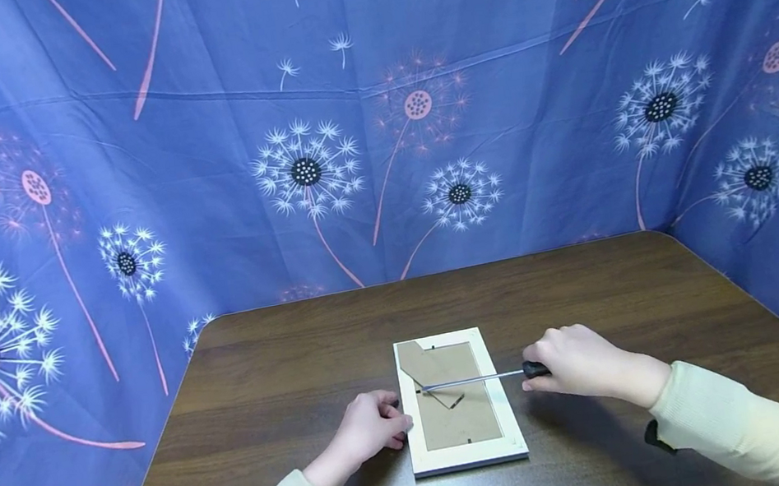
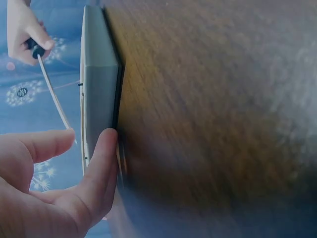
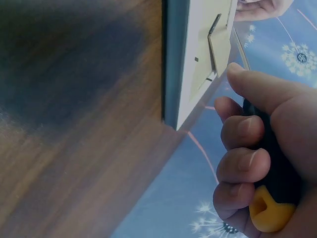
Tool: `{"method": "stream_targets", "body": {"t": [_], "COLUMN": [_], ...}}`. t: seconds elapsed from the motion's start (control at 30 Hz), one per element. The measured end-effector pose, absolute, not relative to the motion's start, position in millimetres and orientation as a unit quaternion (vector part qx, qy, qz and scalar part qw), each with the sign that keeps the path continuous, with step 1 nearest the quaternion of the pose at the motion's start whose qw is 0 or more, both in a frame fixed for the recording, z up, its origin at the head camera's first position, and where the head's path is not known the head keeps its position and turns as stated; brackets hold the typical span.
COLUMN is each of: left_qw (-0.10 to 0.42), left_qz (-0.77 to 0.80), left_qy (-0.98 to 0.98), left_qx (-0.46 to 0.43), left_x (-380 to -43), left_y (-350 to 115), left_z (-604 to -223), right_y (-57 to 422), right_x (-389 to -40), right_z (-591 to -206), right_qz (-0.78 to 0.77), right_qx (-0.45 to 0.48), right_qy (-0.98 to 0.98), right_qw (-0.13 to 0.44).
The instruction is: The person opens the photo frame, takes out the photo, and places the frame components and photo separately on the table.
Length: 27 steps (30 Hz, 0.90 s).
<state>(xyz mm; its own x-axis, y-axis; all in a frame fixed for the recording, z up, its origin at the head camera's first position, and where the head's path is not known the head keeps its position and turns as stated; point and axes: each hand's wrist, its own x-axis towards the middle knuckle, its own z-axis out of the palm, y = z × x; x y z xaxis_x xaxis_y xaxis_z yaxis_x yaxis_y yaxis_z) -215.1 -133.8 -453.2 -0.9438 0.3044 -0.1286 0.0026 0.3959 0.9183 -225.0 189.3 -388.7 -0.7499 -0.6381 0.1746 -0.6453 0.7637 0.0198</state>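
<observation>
A white-edged picture frame [image 1: 507, 417] lies face down on the table, its brown backing board [image 1: 460, 424] showing. A cardboard stand leg [image 1: 413, 360] juts from the backing near a small metal hinge [image 1: 457, 401]. My right hand [image 1: 581, 361] grips a screwdriver by its black and yellow handle [image 3: 272, 208]. The screwdriver's metal shaft [image 1: 491, 377] crosses above the backing, its tip near a small dark tab at the frame's left inner edge. Beside the frame's left side is my left hand [image 1: 369, 427], a fingertip touching that side, the fingers loosely bent.
The brown wooden table [image 1: 286, 357] runs back to a blue curtain [image 1: 525, 91] printed with dandelions. That curtain also hangs along the left and right sides.
</observation>
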Motion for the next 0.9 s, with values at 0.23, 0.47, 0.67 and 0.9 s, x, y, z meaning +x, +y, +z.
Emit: {"method": "stream_targets", "body": {"t": [0.23, 0.47, 0.67, 0.9], "left_qw": [0.131, 0.114, 0.108, 0.108], "left_qz": [0.523, 0.496, 0.481, 0.484], "left_qy": [0.836, 0.854, 0.862, 0.86], "left_qx": [0.096, 0.111, 0.118, 0.119], "left_x": [-209, -205, -204, -205], "left_y": [-131, -128, -127, -127], "left_z": [-451, -452, -451, -452], "right_y": [184, 179, 175, 173], "right_x": [-227, -229, -230, -230], "right_z": [-383, -377, -373, -368], "right_qz": [-0.011, -0.029, -0.042, -0.055], "right_qx": [0.353, 0.359, 0.366, 0.37], "right_qy": [-0.93, -0.926, -0.923, -0.921], "right_qw": [0.105, 0.111, 0.115, 0.112]}}
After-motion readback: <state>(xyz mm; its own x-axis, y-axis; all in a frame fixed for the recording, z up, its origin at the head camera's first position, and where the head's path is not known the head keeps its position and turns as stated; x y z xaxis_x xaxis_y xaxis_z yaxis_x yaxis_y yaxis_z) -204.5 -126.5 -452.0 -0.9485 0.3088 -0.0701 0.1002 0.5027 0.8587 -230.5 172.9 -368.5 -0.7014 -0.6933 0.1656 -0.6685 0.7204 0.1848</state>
